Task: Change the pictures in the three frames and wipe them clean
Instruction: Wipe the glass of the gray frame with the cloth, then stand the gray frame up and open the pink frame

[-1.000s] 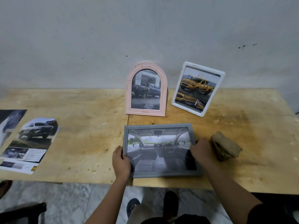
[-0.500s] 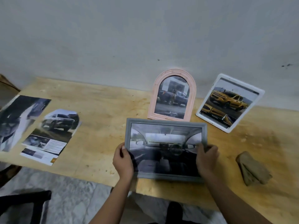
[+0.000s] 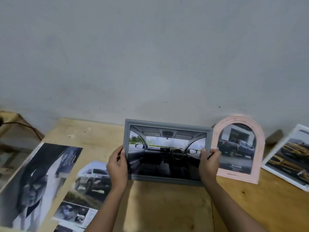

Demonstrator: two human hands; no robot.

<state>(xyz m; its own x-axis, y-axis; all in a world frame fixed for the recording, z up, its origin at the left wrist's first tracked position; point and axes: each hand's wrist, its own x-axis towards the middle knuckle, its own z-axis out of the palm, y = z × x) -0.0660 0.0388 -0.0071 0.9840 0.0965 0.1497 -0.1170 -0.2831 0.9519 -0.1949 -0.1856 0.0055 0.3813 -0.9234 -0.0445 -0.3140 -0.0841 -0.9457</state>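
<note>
I hold a grey rectangular frame (image 3: 167, 126) with a car-interior picture upright above the wooden table (image 3: 167, 206). My left hand (image 3: 117, 166) grips its left edge and my right hand (image 3: 209, 161) grips its right edge. To its right a pink arched frame (image 3: 260, 148) with a dark pickup picture stands against the wall. A white frame (image 3: 297, 164) with a yellow car picture leans at the far right, cut off by the image edge.
Loose printed pictures lie on the table at the left: a large dark one (image 3: 36, 178) and a car brochure page (image 3: 87, 186). A wooden box with a black cable (image 3: 21, 124) sits at the far left. The grey wall (image 3: 150, 56) rises behind.
Both hands lifted the grey frame off the table, tilted it upright and carried it left and back. The view swung left, so the brown cloth left the view.
</note>
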